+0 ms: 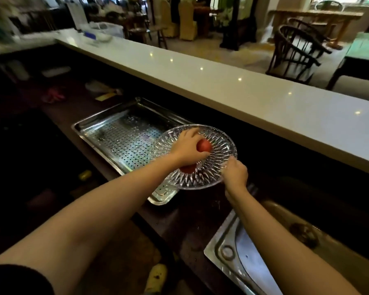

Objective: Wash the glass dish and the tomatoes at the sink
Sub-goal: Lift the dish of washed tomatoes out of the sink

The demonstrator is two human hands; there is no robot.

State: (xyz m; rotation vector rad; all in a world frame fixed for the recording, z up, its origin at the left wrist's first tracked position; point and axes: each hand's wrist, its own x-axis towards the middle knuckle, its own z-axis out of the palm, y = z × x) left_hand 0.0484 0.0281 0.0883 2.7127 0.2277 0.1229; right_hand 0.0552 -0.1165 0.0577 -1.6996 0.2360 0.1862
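The person is wearing a black sleeve (15,279), which is covering only the left upper arm. Both forearms, the left hand (186,145) and the right hand (235,172) are showing uncovered.

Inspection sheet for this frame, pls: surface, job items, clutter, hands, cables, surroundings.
Surface: dark counter, perforated steel tray on it, sink at right.
Job's things: glass dish over the tray's right end; upper tomato and lower tomato on it, the lower partly hidden by the wrist.
Clutter: yellow item, pink item, both unclear.
Hands: left hand grips the upper tomato; right hand pinches the dish rim.
Cables: nothing seen.
Surroundings: white bar top, chairs beyond.
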